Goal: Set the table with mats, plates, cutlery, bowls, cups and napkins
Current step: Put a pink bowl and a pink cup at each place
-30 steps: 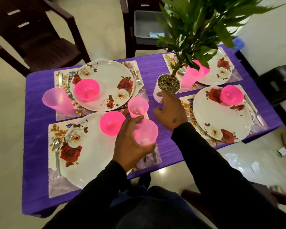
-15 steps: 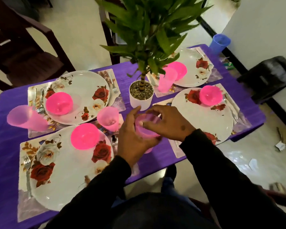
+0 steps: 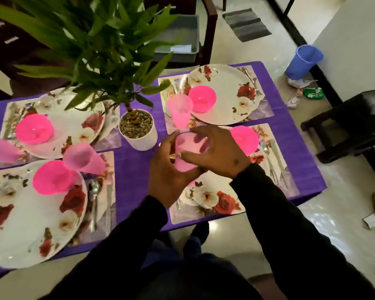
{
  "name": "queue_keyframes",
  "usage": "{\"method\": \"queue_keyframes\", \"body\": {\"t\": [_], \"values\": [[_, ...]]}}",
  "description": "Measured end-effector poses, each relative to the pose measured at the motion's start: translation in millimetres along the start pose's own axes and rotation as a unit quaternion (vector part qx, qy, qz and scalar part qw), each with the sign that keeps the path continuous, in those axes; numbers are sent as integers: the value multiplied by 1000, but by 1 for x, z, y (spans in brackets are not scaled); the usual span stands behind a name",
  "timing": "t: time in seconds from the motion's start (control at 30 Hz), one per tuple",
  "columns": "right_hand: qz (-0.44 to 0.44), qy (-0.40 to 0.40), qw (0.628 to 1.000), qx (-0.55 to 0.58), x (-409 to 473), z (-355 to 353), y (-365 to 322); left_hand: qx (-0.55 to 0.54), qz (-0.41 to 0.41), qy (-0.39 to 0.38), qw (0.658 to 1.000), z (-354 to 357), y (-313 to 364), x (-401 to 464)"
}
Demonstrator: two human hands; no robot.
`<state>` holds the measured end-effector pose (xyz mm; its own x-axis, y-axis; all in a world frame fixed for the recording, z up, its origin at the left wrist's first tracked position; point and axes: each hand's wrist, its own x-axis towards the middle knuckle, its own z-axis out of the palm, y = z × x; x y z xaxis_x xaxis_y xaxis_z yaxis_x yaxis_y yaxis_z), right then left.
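A translucent pink cup (image 3: 187, 152) is gripped from below by my left hand (image 3: 168, 174), while my right hand (image 3: 217, 153) pinches its rim from above. Both hold it over the left part of the near right floral plate (image 3: 206, 197), which carries a pink bowl (image 3: 245, 138). The far right plate (image 3: 227, 94) holds a pink bowl (image 3: 202, 98) with a pink cup (image 3: 180, 110) beside it. Two more floral plates, at the far left (image 3: 74, 124) and near left (image 3: 26, 215), carry pink bowls, with pink cups (image 3: 85, 158) beside them. All sit on mats over a purple tablecloth (image 3: 130, 176).
A potted plant (image 3: 138, 129) stands at the table's centre, its leaves hiding part of the far left setting. Cutlery lies beside the plates. A grey tub (image 3: 178, 37) rests on a far chair. On the floor at right are a blue bin (image 3: 303, 61), litter and a dark stool (image 3: 346, 124).
My left hand carried the pink cup from the near left setting across to the near right one. My right hand came onto its rim. The view swung to the right.
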<state>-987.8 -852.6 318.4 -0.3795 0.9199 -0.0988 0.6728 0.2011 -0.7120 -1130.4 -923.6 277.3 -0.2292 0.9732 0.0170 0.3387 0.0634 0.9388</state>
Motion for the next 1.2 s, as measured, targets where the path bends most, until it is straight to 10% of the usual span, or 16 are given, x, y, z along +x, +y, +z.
{"method": "queue_keyframes", "body": {"t": [0.87,1.2], "values": [[31,128,991,27,17,-185,139,-27,-33,-11,999,175,72,58],[-5,-23,999,-34,76,-197,236,-48,-136,85,986,267,69,68]]}}
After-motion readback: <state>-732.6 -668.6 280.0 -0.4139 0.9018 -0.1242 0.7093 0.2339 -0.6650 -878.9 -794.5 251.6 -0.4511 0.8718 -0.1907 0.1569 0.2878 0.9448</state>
